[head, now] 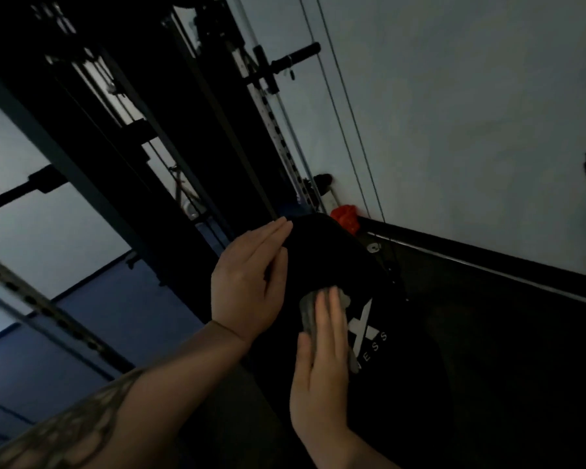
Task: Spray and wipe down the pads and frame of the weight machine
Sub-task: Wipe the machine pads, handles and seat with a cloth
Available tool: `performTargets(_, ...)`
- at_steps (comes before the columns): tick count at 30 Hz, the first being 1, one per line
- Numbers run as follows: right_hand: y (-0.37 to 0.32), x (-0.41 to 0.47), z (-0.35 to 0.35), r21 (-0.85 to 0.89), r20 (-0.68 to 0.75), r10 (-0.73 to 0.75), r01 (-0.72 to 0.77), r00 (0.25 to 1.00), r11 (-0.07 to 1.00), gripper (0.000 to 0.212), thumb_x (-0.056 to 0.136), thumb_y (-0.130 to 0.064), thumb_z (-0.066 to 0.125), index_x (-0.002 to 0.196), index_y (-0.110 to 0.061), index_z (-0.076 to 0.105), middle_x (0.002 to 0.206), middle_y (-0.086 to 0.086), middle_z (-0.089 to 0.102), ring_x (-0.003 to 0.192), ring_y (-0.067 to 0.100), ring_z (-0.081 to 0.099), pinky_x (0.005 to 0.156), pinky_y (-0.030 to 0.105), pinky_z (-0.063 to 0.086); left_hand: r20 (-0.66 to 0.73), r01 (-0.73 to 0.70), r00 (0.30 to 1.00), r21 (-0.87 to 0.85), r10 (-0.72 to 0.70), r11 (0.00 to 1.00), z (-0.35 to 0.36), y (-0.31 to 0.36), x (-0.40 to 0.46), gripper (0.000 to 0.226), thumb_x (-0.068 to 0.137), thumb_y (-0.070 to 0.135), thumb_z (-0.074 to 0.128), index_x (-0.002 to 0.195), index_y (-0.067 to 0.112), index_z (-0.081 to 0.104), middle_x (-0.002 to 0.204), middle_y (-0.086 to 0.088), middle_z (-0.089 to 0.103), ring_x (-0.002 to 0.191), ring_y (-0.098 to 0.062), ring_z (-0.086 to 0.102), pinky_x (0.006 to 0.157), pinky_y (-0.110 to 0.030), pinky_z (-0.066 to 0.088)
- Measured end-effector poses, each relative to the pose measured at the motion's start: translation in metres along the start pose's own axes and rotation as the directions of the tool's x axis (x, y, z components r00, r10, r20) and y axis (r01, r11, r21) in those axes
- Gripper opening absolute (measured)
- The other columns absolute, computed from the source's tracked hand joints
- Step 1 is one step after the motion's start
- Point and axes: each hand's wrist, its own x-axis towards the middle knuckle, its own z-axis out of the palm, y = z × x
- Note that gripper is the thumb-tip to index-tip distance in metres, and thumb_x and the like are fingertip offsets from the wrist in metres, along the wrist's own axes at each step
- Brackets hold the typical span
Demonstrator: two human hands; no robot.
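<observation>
Pressing a crumpled grey cloth flat against the black pad of the weight machine, right hand laid over it with fingers straight and close together, cloth bunching out past the fingertips and to their left, just beside the white logo printed on the pad. Steadying the pad's upper left edge with the left hand, fingers extended and together, palm resting on the dark surface, gripping nothing. Lying above the right fingertips and to the right of the left fingers, the pad's rounded top. Standing behind in dim light, the machine's dark frame, a perforated pale upright carrying a black handle, and thin cables running down a white wall. Showing near the wall's base, something red
</observation>
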Motion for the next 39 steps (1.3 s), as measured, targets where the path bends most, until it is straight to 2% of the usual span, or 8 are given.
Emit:
performTargets(3, -0.027, 0.044, 0.008, 0.069, -0.121, -0.062, 0.071, 0.991, 0.995, 0.049, 0.101, -0.03, 0.029, 0.148, -0.04, 0.017, 0.16, -0.02, 0.009, 0.148, 0.004, 0.01, 0.119, 0.019, 0.014, 0.073, 0.117, 0.992, -0.191, -0.105, 0.975, -0.006, -0.003, 0.004, 0.033, 0.095, 0.021, 0.046, 0.125, 0.02, 0.059, 0.126, 0.006, 0.06, 0.12, -0.007, 0.054, 0.102, -0.019, 0.041)
performTargets(7, -0.03, 0.034, 0.022, 0.036, -0.188, -0.093, 0.102, 0.978, 0.994, 0.047, 0.103, -0.024, 0.031, 0.148, -0.031, 0.025, 0.16, -0.012, 0.019, 0.148, 0.01, 0.017, 0.119, 0.029, 0.02, 0.258, 0.255, 0.954, -0.44, -0.151, 0.861, -0.019, -0.013, 0.009, 0.036, 0.095, 0.014, 0.045, 0.128, 0.022, 0.055, 0.133, 0.008, 0.055, 0.125, 0.001, 0.048, 0.107, -0.019, 0.037)
performTargets(12, 0.002, -0.03, 0.022, -0.189, 0.061, -0.285, 0.291, 0.957, 0.938, 0.049, 0.106, -0.035, 0.02, 0.153, -0.038, 0.007, 0.162, -0.017, 0.006, 0.148, 0.01, 0.014, 0.114, 0.038, 0.024, 0.375, 0.099, 0.924, -0.43, 0.078, 0.898, -0.026, -0.028, 0.004, 0.042, 0.101, 0.02, 0.036, 0.143, 0.019, 0.039, 0.149, 0.004, 0.04, 0.139, -0.005, 0.032, 0.117, -0.032, 0.027)
performTargets(19, -0.009, 0.007, 0.028, -0.174, -0.063, -0.355, 0.34, 0.933, 0.924, 0.047, 0.105, -0.026, 0.028, 0.151, -0.024, 0.022, 0.16, -0.007, 0.017, 0.147, 0.014, 0.021, 0.117, 0.038, 0.027, 0.317, 0.135, 0.948, -0.499, 0.035, 0.856, -0.022, -0.027, 0.002, 0.042, 0.101, 0.026, 0.032, 0.14, 0.016, 0.043, 0.145, 0.001, 0.045, 0.136, -0.01, 0.039, 0.114, -0.039, 0.031)
performTargets(26, 0.019, 0.009, 0.013, -0.218, -0.064, -0.275, 0.255, 0.959, 0.942, 0.048, 0.105, -0.033, 0.022, 0.153, -0.028, 0.017, 0.161, -0.012, 0.015, 0.148, 0.011, 0.019, 0.119, 0.035, 0.021, 0.414, -0.057, 0.906, -0.081, 0.086, 0.995, -0.025, -0.003, 0.029, 0.054, 0.091, 0.05, 0.036, 0.136, 0.022, 0.048, 0.126, 0.005, 0.046, 0.116, -0.009, 0.042, 0.098, -0.019, 0.03)
performTargets(30, 0.002, 0.069, 0.001, -0.076, -0.236, -0.075, 0.059, 0.969, 0.995, 0.049, 0.102, -0.03, 0.029, 0.15, -0.019, 0.028, 0.159, -0.003, 0.025, 0.147, 0.01, 0.019, 0.119, 0.034, 0.025, 0.501, -0.189, 0.843, -0.07, 0.198, 0.98, -0.017, -0.01, 0.038, 0.057, 0.095, 0.048, 0.031, 0.143, 0.019, 0.041, 0.147, 0.002, 0.036, 0.133, -0.009, 0.032, 0.108, -0.009, 0.016)
performTargets(36, 0.035, -0.026, 0.012, -0.109, -0.157, -0.039, 0.022, 0.987, 0.994, 0.048, 0.104, -0.042, 0.021, 0.15, -0.044, 0.01, 0.159, -0.022, 0.015, 0.147, 0.004, 0.015, 0.116, 0.035, 0.024, 0.437, -0.3, 0.86, 0.011, 0.265, 0.954, -0.01, -0.013, 0.032, 0.048, 0.097, 0.034, 0.037, 0.141, 0.017, 0.045, 0.149, 0.005, 0.039, 0.14, -0.011, 0.03, 0.114, -0.026, 0.026)
performTargets(39, 0.03, 0.025, 0.005, -0.052, -0.207, -0.023, 0.012, 0.978, 0.999, 0.049, 0.103, -0.045, 0.022, 0.15, -0.039, 0.013, 0.16, -0.017, 0.015, 0.148, 0.006, 0.014, 0.12, 0.035, 0.021, 0.441, -0.291, 0.862, 0.025, 0.25, 0.956, -0.009, -0.013, 0.032, 0.047, 0.096, 0.032, 0.038, 0.141, 0.02, 0.045, 0.149, 0.007, 0.039, 0.14, -0.01, 0.031, 0.113, -0.026, 0.027)
